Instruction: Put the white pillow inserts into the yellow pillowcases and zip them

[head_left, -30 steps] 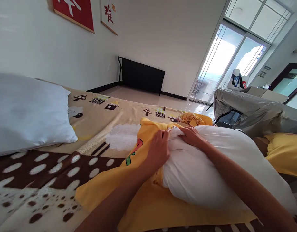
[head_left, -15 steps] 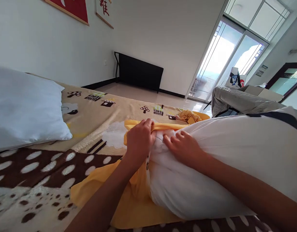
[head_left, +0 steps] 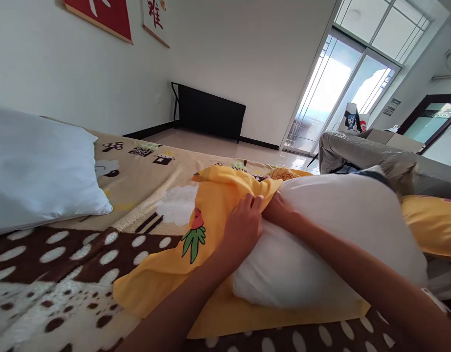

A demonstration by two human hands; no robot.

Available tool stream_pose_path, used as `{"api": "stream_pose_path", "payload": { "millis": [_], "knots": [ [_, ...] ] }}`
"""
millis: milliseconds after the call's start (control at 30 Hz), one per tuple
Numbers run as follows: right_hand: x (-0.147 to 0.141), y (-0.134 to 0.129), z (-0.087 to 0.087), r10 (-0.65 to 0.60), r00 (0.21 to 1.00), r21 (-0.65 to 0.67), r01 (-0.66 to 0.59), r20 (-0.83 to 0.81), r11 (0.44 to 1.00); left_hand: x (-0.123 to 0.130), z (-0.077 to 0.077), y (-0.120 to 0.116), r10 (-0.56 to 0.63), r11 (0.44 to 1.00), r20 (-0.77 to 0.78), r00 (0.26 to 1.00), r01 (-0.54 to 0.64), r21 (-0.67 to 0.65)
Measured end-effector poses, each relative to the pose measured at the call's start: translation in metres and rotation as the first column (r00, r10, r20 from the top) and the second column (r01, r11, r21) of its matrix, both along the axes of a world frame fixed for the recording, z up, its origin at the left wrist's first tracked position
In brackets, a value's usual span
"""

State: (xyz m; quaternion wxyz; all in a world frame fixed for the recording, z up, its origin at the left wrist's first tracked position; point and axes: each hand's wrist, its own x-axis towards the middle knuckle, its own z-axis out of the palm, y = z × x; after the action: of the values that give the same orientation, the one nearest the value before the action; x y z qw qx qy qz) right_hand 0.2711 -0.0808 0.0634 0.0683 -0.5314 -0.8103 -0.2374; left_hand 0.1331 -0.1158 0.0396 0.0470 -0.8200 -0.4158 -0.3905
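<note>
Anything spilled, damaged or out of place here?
Nothing looks spilled or damaged. One untidy spot: a yellow cloth lies bunched near the far edge of the patterned blanket, beyond the printed yellow cover, crumpled rather than flat.

Your right hand (head_left: 280, 210) has its fingers tucked under the yellow pillowcase (head_left: 218, 195), so I can't tell what they're gripping. Can't see your left hand's (head_left: 244, 222) thumb either. One end of the white pillow (head_left: 331, 220) is buried in that fabric, and the bunched cloth (head_left: 282, 174) behind is partly covered. The other pillow (head_left: 42, 171) runs off the left edge, the yellow cushion (head_left: 433, 225) off the right, and the red scroll (head_left: 101, 19) gets chopped up top. Wall sign (head_left: 392, 106)? Way too tiny to read.
</note>
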Motion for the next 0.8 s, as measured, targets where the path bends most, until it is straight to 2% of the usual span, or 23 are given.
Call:
{"api": "stream_pose_path", "payload": {
  "millis": [100,167,300,367,433,500,567,700,800],
  "knots": [
    [0.018,-0.012,-0.001,-0.071,0.997,-0.071,0.068,-0.03,0.995,-0.002,-0.013,0.021,0.074,0.994,-0.145,0.987,-0.085,-0.071],
    [0.022,-0.038,-0.005,-0.07,0.997,-0.126,0.064,-0.045,0.99,-0.005,-0.016,0.026,0.062,0.986,-0.216,0.974,-0.093,-0.137],
    [0.017,-0.114,-0.024,0.189,0.982,-0.161,-0.188,-0.01,0.969,-0.007,-0.007,0.012,0.003,0.967,-0.34,0.94,-0.09,-0.24],
    [0.016,-0.145,-0.04,0.216,0.974,-0.105,-0.208,0.068,0.972,-0.006,-0.002,0.002,0.005,0.948,-0.4,0.916,-0.132,-0.291],
    [0.02,-0.159,-0.056,0.15,0.978,0.028,-0.156,0.146,0.987,-0.005,0.002,-0.005,0.014,0.93,-0.455,0.89,-0.179,-0.32],
    [0.026,-0.16,-0.069,0.061,0.982,0.163,-0.091,0.179,0.982,-0.004,0.002,-0.008,0.017,0.926,-0.498,0.867,-0.202,-0.319],
    [0.035,-0.153,-0.075,0.01,0.986,0.243,-0.051,0.166,0.969,-0.004,0.0,-0.01,0.043,0.929,-0.516,0.855,-0.224,-0.294],
    [0.049,-0.136,-0.069,0.025,0.994,0.297,-0.055,0.105,0.953,-0.012,0.001,-0.015,0.145,0.905,-0.516,0.844,-0.324,-0.276],
    [0.054,-0.126,-0.06,0.053,0.997,0.269,-0.064,0.049,0.961,-0.018,0.005,-0.023,0.113,0.874,-0.534,0.838,-0.34,-0.348]
  ]
}}
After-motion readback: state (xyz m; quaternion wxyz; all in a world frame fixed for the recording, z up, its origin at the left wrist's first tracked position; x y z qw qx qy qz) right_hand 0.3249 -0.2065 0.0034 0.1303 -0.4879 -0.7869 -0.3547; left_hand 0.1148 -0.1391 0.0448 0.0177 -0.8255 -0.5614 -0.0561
